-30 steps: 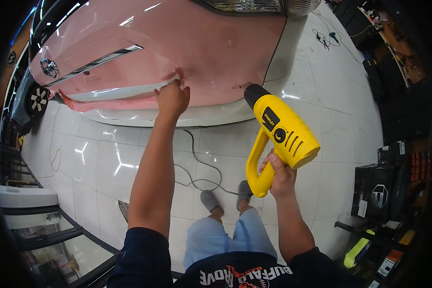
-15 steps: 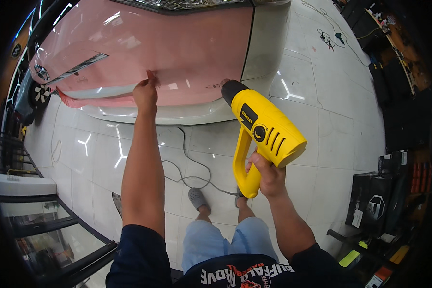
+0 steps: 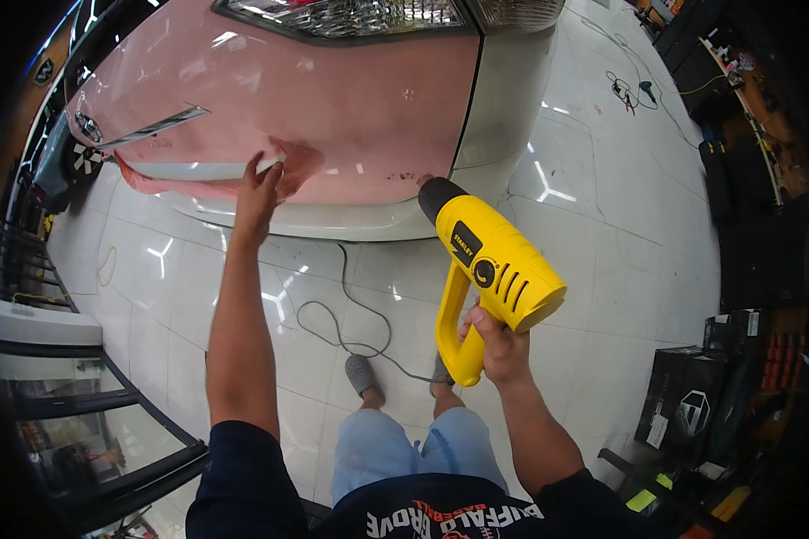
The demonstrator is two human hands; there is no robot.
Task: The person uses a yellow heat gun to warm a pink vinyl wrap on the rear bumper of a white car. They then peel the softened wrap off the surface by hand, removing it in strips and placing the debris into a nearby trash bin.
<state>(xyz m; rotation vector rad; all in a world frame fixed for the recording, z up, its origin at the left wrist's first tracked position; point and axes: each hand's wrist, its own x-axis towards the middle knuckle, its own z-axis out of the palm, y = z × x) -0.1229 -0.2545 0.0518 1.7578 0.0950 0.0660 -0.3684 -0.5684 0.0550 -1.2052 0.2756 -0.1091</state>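
My right hand (image 3: 494,341) is wrapped round the handle of a yellow heat gun (image 3: 503,260). The gun's black nozzle points up and left, close to the lower right part of a car's rear panel. Pink film (image 3: 377,117) covers much of that panel. My left hand (image 3: 257,199) reaches to the film's lower part, thumb and forefinger apart beside a darker, wrinkled flap (image 3: 300,169). A strip of white bodywork (image 3: 189,171) shows left of that hand, with loose pink film (image 3: 153,185) sagging beneath it.
A grey power cord (image 3: 368,314) loops over the tiled floor near my feet. A glass-fronted black frame (image 3: 81,404) stands at lower left. Boxes (image 3: 683,395) and dark cabinets line the right side. Another cabled tool (image 3: 645,90) lies on the floor at upper right.
My left hand has shifted slightly down and left on the panel, its fingers now apart. The wrinkled flap beside it looks larger. My right hand still holds the heat gun near the same spot.
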